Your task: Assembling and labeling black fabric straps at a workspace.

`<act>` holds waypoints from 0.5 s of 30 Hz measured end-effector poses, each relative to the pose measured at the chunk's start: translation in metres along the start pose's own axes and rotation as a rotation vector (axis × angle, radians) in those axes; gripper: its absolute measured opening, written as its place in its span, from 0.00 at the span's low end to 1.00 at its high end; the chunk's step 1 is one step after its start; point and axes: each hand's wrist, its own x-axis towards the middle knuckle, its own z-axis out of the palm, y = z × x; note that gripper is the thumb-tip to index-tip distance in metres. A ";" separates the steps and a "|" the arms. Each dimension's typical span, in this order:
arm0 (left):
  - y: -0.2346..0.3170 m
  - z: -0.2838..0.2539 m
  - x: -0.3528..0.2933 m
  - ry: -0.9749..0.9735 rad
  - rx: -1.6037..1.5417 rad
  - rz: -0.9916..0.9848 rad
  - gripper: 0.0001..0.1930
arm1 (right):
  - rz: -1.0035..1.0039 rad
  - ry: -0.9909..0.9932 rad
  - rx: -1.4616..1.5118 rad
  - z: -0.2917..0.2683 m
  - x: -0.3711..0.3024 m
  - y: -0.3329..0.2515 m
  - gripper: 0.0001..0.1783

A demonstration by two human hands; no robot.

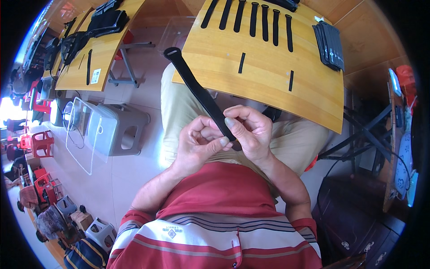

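Observation:
A black strap (197, 87) with a slotted, buckle-like end slants up and to the left over my lap. My left hand (199, 139) pinches its lower end, with the thumb on top. Close beside it, my right hand (251, 132) grips the same end between thumb and fingers. Beyond my hands, the wooden table (264, 85) bears a row of similar black straps (253, 20) along its far side. Two short black strips, a left one (242, 62) and a right one (291, 80), lie nearer to me.
A stack of flat black pieces (329, 45) sits at the table's right edge. To the left stand a grey plastic stool (121, 130) and another table (74, 80) with black goods. Red stools (42, 143) and other people are farther left. Dark purple cases (358, 224) are at right.

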 end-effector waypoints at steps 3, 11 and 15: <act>-0.001 0.001 -0.002 0.047 -0.012 0.007 0.13 | -0.039 0.033 -0.034 0.003 0.001 0.002 0.07; -0.004 0.000 -0.004 0.152 0.095 0.017 0.12 | -0.099 -0.010 -0.314 -0.001 0.000 0.003 0.06; -0.003 0.005 -0.002 0.177 0.085 0.029 0.12 | -0.123 0.025 -0.311 0.003 -0.002 0.004 0.05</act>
